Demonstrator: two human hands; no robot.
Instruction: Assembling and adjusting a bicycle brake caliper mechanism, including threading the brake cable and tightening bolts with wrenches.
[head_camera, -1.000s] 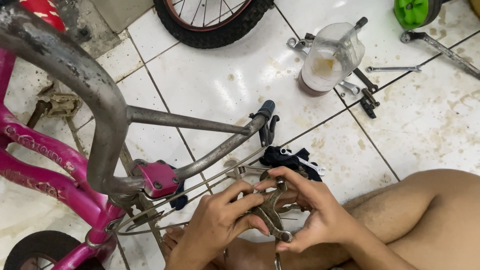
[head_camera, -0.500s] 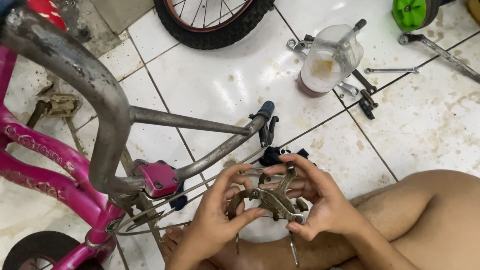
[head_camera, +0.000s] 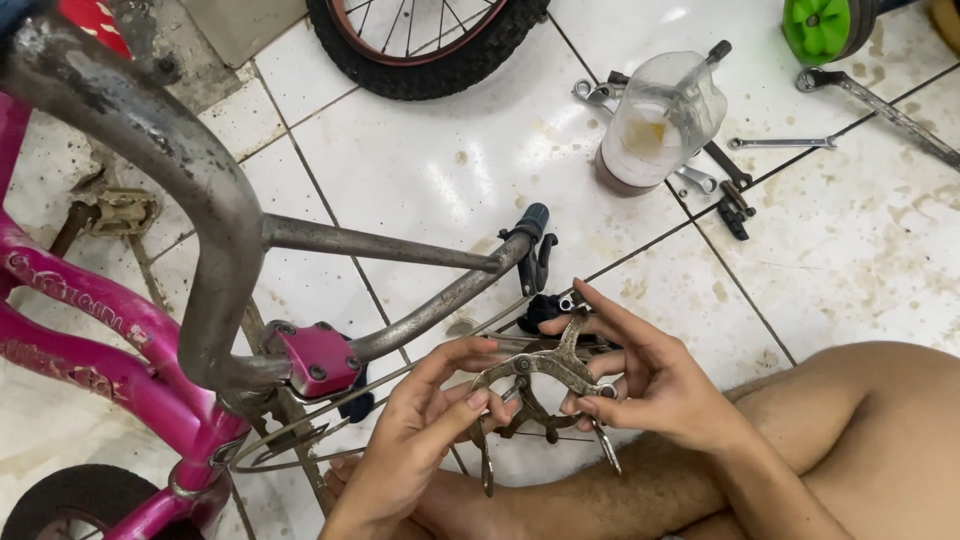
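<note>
While gripped two-handed, brake caliper (head_camera: 545, 372) level.

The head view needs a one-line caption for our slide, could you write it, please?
Both hands, left hand and right hand, hold a metal brake caliper beside a pink bicycle frame above a tiled floor.

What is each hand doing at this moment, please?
Left hand: closed on the left arm of the metal brake caliper.
Right hand: closed on the caliper's right arm.
</note>
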